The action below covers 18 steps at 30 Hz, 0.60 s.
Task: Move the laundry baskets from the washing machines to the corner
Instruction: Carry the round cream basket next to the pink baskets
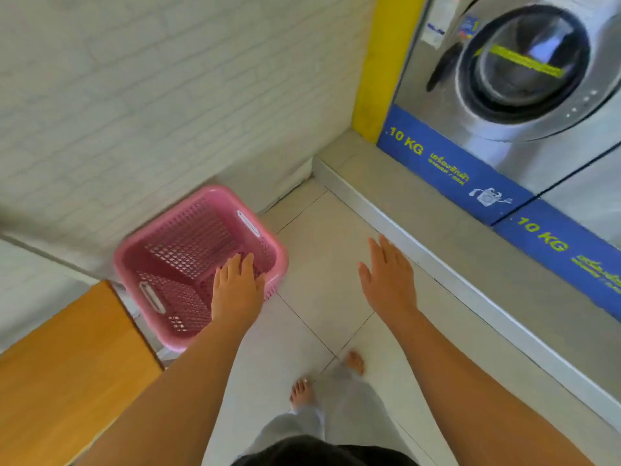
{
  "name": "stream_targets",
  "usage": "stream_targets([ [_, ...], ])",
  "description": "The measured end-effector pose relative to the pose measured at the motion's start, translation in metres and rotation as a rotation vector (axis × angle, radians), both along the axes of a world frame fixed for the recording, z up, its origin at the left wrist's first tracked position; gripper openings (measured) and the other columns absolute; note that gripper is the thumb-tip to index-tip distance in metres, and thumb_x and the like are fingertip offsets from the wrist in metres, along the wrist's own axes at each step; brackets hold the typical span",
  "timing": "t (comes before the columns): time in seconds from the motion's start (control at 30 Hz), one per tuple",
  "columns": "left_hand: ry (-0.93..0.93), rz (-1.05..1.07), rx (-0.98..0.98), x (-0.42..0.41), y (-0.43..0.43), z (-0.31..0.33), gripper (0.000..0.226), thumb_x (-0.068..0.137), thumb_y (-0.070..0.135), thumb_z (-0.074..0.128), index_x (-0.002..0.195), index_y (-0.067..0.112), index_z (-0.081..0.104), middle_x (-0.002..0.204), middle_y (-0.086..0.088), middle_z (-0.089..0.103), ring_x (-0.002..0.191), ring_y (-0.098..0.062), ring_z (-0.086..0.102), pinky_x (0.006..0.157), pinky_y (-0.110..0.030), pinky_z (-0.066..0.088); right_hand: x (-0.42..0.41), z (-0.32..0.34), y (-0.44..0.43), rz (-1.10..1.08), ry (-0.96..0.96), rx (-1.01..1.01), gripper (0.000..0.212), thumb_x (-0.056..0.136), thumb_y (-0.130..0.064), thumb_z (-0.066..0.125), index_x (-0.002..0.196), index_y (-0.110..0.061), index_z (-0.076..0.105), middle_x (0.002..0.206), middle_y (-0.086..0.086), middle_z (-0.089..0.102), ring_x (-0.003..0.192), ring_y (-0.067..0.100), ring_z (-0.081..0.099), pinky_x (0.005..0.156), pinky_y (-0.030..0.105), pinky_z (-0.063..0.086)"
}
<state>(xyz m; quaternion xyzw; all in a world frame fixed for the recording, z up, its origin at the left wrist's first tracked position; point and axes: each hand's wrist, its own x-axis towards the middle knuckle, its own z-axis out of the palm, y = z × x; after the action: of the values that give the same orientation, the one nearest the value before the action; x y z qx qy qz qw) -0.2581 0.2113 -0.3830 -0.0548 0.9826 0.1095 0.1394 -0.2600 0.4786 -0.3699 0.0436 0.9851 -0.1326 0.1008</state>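
Head view shows me both hands open and empty, my left hand point(237, 285) over the near rim of the pink basket point(188, 250) on the floor, my right hand point(388, 275) apart, nearer the washer point(524, 62).

Laundry basket point(188, 243): pink moulded plastic with perforated lattice walls and a smooth, slightly glossy rim. Washing machine point(524, 79): brushed, satin metal front, glossy dark glass door, printed blue vinyl band point(447, 169). Floor point(322, 250): smooth pale glazed tiles; wall point(151, 95): matt white brick; worktop point(67, 371): smooth wood-grain laminate.
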Motion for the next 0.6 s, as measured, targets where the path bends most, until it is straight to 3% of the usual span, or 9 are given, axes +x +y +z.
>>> stream_targets([
  [0.17, 0.027, -0.306, 0.002, 0.005, 0.111, 0.013, 0.05, 0.096, 0.027, 0.051, 0.137, 0.0, 0.044, 0.136, -0.025, 0.049, 0.122, -0.045, 0.048, 0.103, -0.051, 0.038, 0.078, 0.012, 0.101, -0.296, -0.024, -0.011, 0.056, 0.101, -0.039, 0.031, 0.151, -0.015, 0.022, 0.159, 0.01, 0.02, 0.146, 0.028, 0.02, 0.119, 0.042, 0.019],
  [0.4, 0.053, -0.674, 0.037, 0.034, 0.298, 0.024, 0.054, 0.1, 0.039, 0.036, 0.146, 0.01, 0.032, 0.152, -0.018, 0.034, 0.14, -0.033, 0.032, 0.115, -0.042, 0.028, 0.193, 0.019, 0.24, -0.677, -0.03, -0.042, 0.056, 0.101, -0.04, 0.033, 0.15, -0.014, 0.025, 0.156, 0.009, 0.029, 0.143, 0.026, 0.028, 0.117, 0.04, 0.024],
  [0.6, 0.033, -0.907, 0.064, 0.101, 0.468, 0.024, 0.052, 0.1, 0.037, 0.038, 0.145, 0.01, 0.035, 0.149, -0.014, 0.04, 0.139, -0.03, 0.035, 0.115, -0.039, 0.027, 0.298, 0.019, 0.36, -0.93, -0.038, -0.06, 0.058, 0.1, -0.042, 0.033, 0.15, -0.015, 0.023, 0.158, 0.008, 0.025, 0.144, 0.025, 0.027, 0.117, 0.039, 0.025],
])
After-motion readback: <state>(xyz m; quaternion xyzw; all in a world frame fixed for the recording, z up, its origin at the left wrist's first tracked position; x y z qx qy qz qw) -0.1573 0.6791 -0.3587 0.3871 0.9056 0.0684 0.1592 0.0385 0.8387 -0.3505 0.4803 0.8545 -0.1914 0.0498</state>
